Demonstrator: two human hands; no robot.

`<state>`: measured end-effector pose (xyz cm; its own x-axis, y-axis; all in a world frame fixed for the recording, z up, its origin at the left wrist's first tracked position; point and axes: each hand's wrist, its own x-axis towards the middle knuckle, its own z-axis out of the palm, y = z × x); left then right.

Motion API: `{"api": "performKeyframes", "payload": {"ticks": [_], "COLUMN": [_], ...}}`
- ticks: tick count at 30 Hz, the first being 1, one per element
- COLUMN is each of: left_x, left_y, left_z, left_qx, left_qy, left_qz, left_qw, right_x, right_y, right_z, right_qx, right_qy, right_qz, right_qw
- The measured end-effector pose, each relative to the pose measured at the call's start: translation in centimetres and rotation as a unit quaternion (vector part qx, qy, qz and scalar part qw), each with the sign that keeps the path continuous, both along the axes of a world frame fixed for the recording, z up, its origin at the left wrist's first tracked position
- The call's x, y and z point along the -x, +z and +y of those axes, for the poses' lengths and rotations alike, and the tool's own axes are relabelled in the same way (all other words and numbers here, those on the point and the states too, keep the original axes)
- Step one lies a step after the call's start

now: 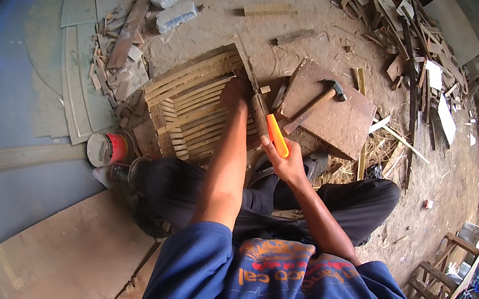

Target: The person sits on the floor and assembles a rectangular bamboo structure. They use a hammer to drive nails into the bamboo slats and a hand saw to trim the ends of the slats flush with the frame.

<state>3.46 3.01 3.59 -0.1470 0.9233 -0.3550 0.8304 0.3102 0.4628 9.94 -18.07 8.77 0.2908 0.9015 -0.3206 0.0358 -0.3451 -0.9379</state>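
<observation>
Head view: at the far left, bluish sheeting is seen behind a red bucket [118,147], whose mouth is turned toward the left; its inside is shown greyish white, though whether this is a filling or only a coating cannot be told. Just below it, a dark rounded object [138,169] is partly hidden, and nothing inside it can be made out. To the right, in front of the person's folded legs, a slatted wooden frame [197,117] is set on the ground, with narrow gaps left between its slats. Its right end is reached by the left hand [234,93], which is darkened by shadow, so the state of its fingers cannot be told. Beside that end, a saw [276,134] is held with its blade pointed away from the person; whether the frame is touched by it is unclear. Its orange handle is gripped by the right hand [287,159], the fingers wrapped around and the thumb laid forward. Further right, a hammer [316,106] is laid across a brown board [344,127], and beyond it scrap wood [416,49] is heaped
</observation>
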Motion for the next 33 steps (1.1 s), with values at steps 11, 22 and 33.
{"api": "performKeyframes", "payload": {"ticks": [11, 22, 33], "left_x": [1.0, 0.6, -0.3], "left_y": [-5.9, -2.5, -0.3], "left_z": [-1.0, -0.2, -0.3], "left_qx": [-0.192, -0.063, 0.003], "left_qy": [0.043, -0.006, 0.012], "left_qz": [-0.02, 0.016, -0.007], "left_qw": [0.98, 0.998, 1.0], "right_x": [-0.9, 0.3, -0.7], "right_y": [2.6, 2.4, 0.7], "right_z": [-9.5, -2.5, 1.2], "right_qx": [-0.004, -0.046, -0.061], "right_qy": [0.046, 0.045, 0.004], "right_qz": [-0.098, -0.121, -0.117], "right_qw": [0.994, 0.991, 0.991]}}
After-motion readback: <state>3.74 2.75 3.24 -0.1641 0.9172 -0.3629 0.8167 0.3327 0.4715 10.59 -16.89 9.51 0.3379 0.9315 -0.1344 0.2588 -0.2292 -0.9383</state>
